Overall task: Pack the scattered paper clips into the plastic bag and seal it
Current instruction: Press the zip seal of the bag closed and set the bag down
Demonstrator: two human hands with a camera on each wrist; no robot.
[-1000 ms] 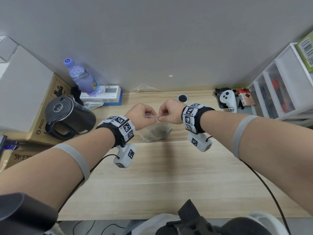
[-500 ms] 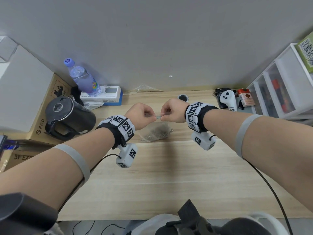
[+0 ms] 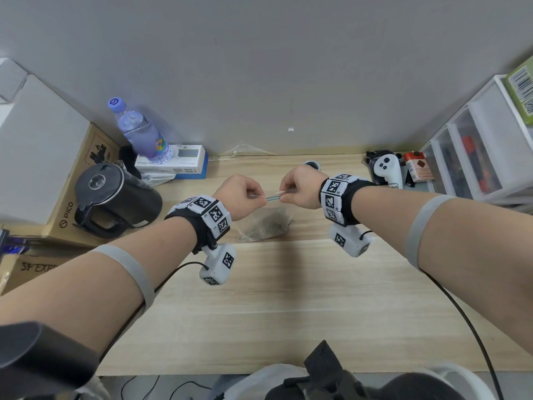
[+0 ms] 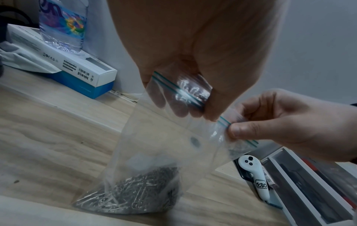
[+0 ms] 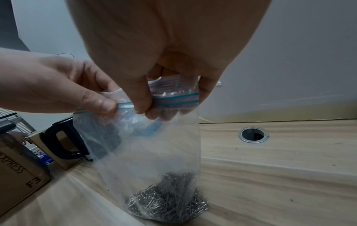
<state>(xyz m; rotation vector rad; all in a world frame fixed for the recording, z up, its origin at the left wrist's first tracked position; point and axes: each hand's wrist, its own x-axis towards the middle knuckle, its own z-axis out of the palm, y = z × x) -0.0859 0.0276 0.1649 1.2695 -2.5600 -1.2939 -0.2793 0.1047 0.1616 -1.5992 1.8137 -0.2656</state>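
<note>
A clear plastic bag [image 4: 154, 146] [image 5: 154, 152] [image 3: 265, 223] stands upright on the wooden desk, its bottom filled with a heap of metal paper clips [image 4: 135, 194] [image 5: 168, 203]. Its top carries a blue-green zip strip [image 4: 185, 93] [image 5: 175, 98] [image 3: 272, 197]. My left hand [image 3: 239, 194] [image 4: 193, 91] [image 5: 63, 88] pinches the left part of the strip between thumb and fingers. My right hand [image 3: 300, 187] [image 5: 152, 91] [image 4: 289, 126] pinches the strip just to the right. A short stretch of strip shows between the two hands.
A black kettle [image 3: 112, 197] stands left on the desk beside cardboard boxes [image 3: 69, 209]. A water bottle [image 3: 138, 131] sits on a white-blue box [image 3: 178, 163] at the back. A white controller [image 3: 386, 171], a red packet [image 3: 418, 170] and plastic drawers [image 3: 476, 151] are at the right. A cable hole [image 5: 253, 135] lies behind the bag.
Both hands keep pinching the bag's top. The right hand has slid to the right along the strip, so the gap between the hands has widened.
</note>
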